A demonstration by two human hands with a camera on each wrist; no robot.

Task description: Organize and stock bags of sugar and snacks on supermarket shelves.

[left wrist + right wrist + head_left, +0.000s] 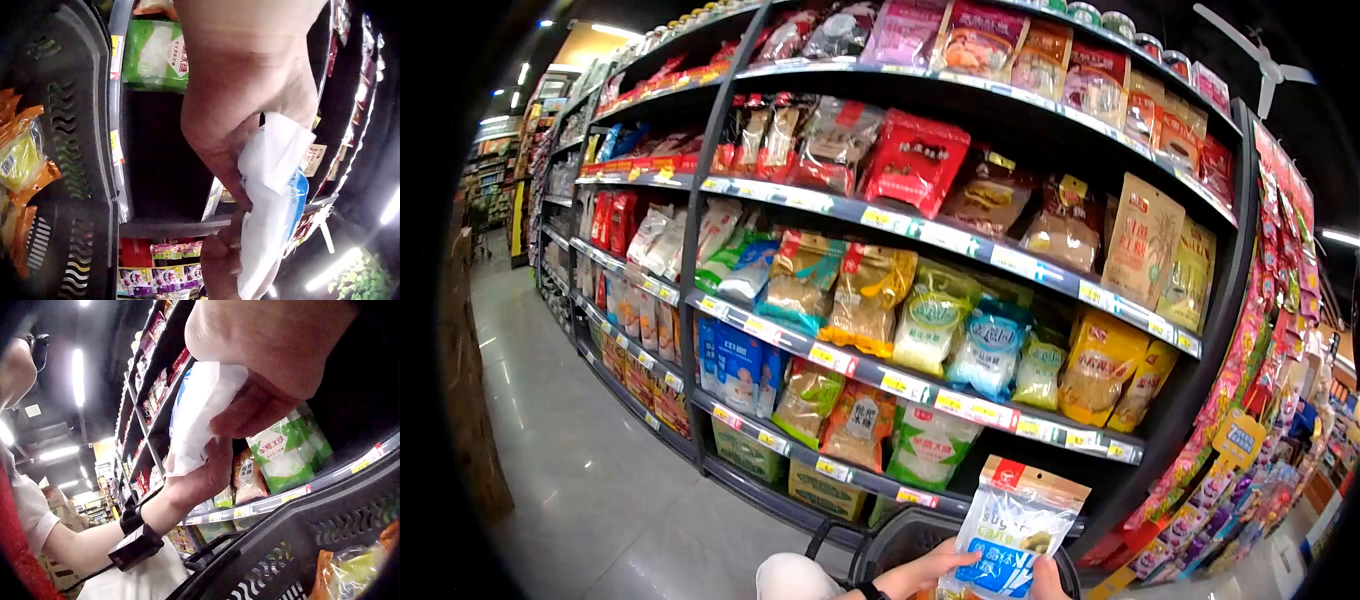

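Observation:
A white and blue bag lettered "sugar cane" (1018, 520), with a brown and red top edge, is held upright between both hands low in the head view. The left hand (930, 568) grips its left side, thumb on the front; the right hand (1048, 580) pinches its lower right corner. In the left wrist view the bag's white back (269, 206) shows beside the left hand (250, 106). In the right wrist view the right hand (269, 369) has its fingers behind the bag (201, 415), with the left hand (200, 484) at its lower end.
A dark shopping basket (890, 535) stands below the hands, holding orange-edged packets (25, 156). Shelves of bagged goods (920, 380) rise in front, including a green and white bag (284, 453). Hanging packets (1250, 400) line the right end; an aisle floor (600, 450) runs along the left.

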